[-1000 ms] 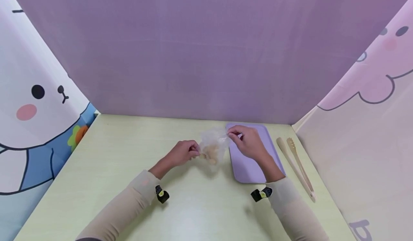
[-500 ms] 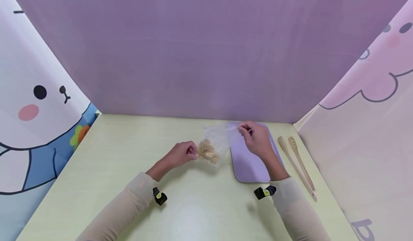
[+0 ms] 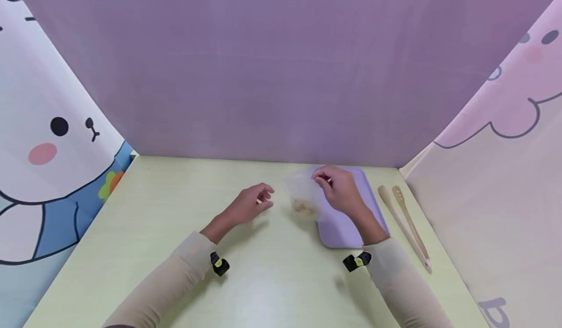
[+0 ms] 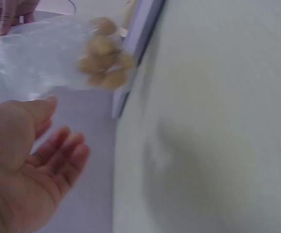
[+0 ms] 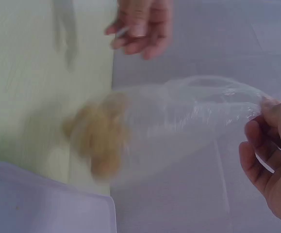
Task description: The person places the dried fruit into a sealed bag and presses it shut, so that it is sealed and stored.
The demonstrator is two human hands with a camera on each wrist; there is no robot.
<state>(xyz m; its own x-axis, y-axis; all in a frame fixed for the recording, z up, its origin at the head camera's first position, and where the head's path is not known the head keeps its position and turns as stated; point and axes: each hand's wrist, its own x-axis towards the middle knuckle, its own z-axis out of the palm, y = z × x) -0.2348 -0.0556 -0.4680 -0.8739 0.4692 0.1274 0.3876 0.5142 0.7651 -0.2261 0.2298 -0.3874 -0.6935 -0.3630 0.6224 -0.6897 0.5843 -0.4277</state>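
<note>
A clear plastic bag [image 3: 303, 194] hangs above the table beside the tray, with several tan, rounded pieces [image 4: 104, 56] gathered at its bottom. My right hand [image 3: 340, 191] pinches the bag's upper edge between thumb and fingers. In the right wrist view the bag [image 5: 179, 109] stretches from those fingertips toward the blurred tan lump [image 5: 99, 136]. Apart from the bag, my left hand [image 3: 250, 203] is held over the table, fingers loosely bent and nothing between them. The left wrist view shows that hand [image 4: 33, 160] with thumb and fingers spread, just beneath the bag.
A flat purple tray [image 3: 347, 225] lies under my right hand on the pale table [image 3: 263, 279]. Right of it are wooden tongs [image 3: 406, 228]. A purple backdrop [image 3: 281, 74] closes off the far edge, and printed cloth panels stand at both sides.
My left hand has let go of the bag's lower corner and its fingers have opened. The bag has swung right toward the tray, hanging from my right hand alone.
</note>
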